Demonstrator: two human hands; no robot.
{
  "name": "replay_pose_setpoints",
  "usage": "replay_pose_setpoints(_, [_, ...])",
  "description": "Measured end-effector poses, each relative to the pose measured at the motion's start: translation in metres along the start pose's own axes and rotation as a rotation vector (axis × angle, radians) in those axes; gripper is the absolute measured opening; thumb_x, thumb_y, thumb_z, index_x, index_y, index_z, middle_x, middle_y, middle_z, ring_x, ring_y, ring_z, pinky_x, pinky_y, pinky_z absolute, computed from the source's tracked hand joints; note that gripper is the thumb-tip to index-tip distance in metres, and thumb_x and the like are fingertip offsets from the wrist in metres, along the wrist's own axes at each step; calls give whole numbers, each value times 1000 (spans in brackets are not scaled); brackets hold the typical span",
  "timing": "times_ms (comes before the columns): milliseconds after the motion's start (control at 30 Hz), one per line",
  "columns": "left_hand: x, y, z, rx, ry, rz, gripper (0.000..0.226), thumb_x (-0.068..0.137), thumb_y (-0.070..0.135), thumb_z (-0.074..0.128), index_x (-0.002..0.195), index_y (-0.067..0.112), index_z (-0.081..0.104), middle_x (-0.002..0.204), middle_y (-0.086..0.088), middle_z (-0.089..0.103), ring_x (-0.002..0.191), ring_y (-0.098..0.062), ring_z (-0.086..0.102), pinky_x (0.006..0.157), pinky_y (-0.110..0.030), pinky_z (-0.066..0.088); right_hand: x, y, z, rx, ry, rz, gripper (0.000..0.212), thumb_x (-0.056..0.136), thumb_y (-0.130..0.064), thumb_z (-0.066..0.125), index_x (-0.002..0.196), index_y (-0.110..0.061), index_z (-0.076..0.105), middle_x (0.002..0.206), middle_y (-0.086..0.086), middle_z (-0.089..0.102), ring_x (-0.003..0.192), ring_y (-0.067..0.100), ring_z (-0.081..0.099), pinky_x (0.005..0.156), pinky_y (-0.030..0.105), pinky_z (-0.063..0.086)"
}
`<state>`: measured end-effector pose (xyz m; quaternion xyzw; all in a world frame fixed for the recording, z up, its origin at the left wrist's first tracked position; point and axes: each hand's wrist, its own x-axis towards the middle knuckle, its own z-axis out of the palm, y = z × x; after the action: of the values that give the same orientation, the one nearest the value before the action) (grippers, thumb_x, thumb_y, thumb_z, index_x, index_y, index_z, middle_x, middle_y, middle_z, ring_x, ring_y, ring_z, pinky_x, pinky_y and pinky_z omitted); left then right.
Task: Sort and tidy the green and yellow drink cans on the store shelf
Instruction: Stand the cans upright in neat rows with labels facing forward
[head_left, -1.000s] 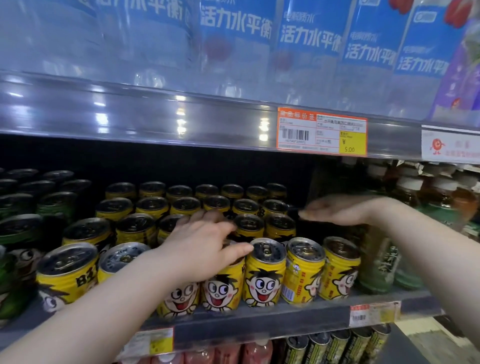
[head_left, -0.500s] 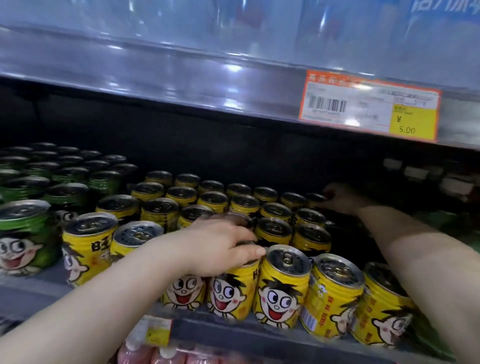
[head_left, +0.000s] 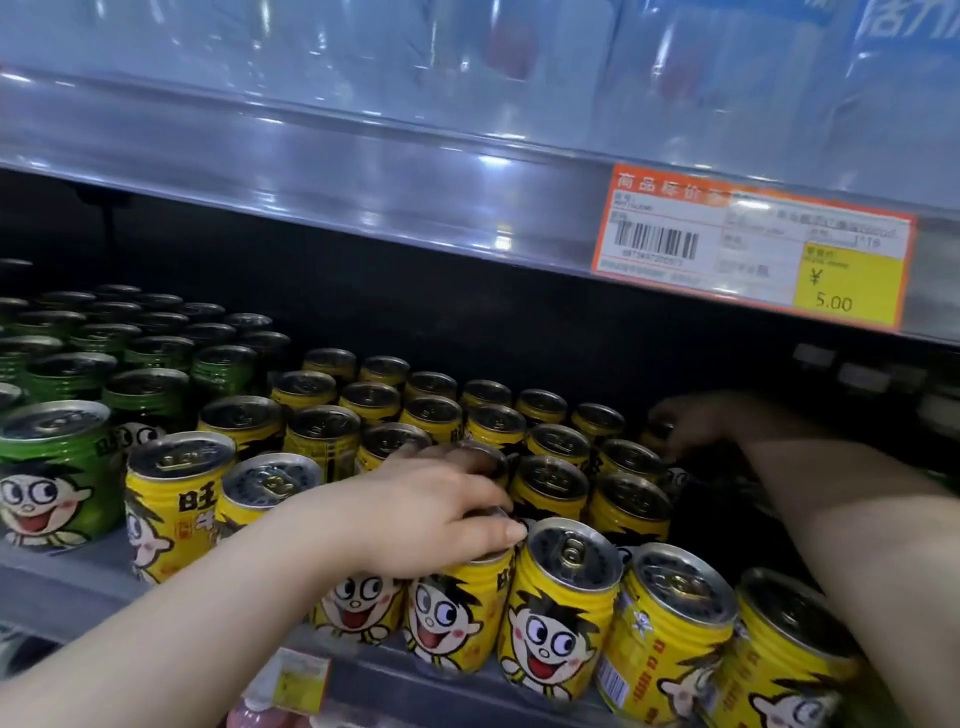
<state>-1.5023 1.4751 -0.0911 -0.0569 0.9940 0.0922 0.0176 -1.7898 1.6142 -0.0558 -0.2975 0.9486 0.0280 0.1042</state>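
Both hands are in among the drinks, set well apart from each other. The left hand (head_left: 421, 514) is draped over the lid of a front-row yellow can (head_left: 452, 618), fingers curled down over the far rim and the thumb hooked at the near edge, so it has that can clamped from above. The right hand (head_left: 696, 421) reaches deep into the shadow at the back right of the block. It sits on or around a rear can, but it is too dark there to tell whether it grips.

The yellow cans (head_left: 563, 608) fill the middle and right of the shelf (head_left: 62, 587) in rows. The green cans (head_left: 57, 467) are massed to the left, touching them.

They are short, squat metal cylinders with ribbed shoulders, dull silver pull-tab lids and glossy printed cartoon faces. I would judge them full, so fairly heavy for their size, stiff, and slick on the sides. A grip over the lid with fingers under the rim bead looks surest. Packed this tight, a nudge could tip a neighbour.

An orange and yellow price tag (head_left: 753, 249) hangs on the rail above.
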Motion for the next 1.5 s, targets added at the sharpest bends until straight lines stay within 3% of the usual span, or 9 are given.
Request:
replay_pose_setpoints(133, [0,0,0,11,-9,2,48,93,58,26,134,40,43,153,6,23,141,-20,19,115,-41,12,-30,4,-1,-44,-124,37,57,77,-1,70,131,-3,50,131,18,55,95,22,52,58,21,42])
replay_pose_setpoints(200, [0,0,0,22,-12,13,49,93,58,25,134,39,44,153,5,24,141,-21,19,115,-41,12,-47,6,4,-63,-165,57,54,76,-3,71,127,-4,54,126,20,58,89,21,51,56,20,41])
replay_pose_setpoints(333, [1,-2,0,39,-1,34,51,94,58,24,138,37,39,156,4,20,143,-22,16,115,-44,8,-80,4,10,12,-205,89,65,76,-3,72,131,-19,42,113,4,52,96,21,52,59,22,44])
replay_pose_setpoints(433, [1,0,0,35,3,32,55,94,58,23,142,35,32,156,2,20,143,-24,17,115,-44,8,-105,2,12,234,-284,100,63,76,3,70,126,-23,42,124,4,48,104,21,52,64,23,49])
replay_pose_setpoints(567, [0,-1,0,42,12,36,55,94,58,23,143,34,30,155,1,21,143,-24,18,115,-44,11,-130,3,16,410,-232,105,70,80,-8,70,140,-21,36,142,1,41,122,21,46,75,22,50])
replay_pose_setpoints(667, [0,-1,0,46,9,37,55,94,58,23,143,34,32,155,0,22,142,-25,19,114,-45,13,-139,3,24,380,-141,129,64,83,-26,69,139,-25,37,144,2,40,124,21,45,77,23,49])
replay_pose_setpoints(867, [3,-3,3,52,14,54,53,94,59,22,140,35,38,155,1,22,142,-25,18,114,-46,13,-149,1,32,241,-38,68,65,87,-43,60,143,-25,34,150,0,34,136,21,34,107,30,30])
replay_pose_setpoints(1267, [5,-3,4,57,18,55,53,95,57,23,141,35,37,156,3,19,143,-24,15,114,-45,12,-150,-5,36,207,53,44,66,87,-50,56,144,-26,33,152,1,32,137,21,33,109,31,29])
replay_pose_setpoints(1500, [5,-4,4,47,17,53,52,94,57,23,141,36,36,157,4,17,144,-23,13,116,-45,10,-125,-33,40,304,113,-67,60,81,-52,62,132,-24,47,131,-1,53,117,17,51,95,26,43])
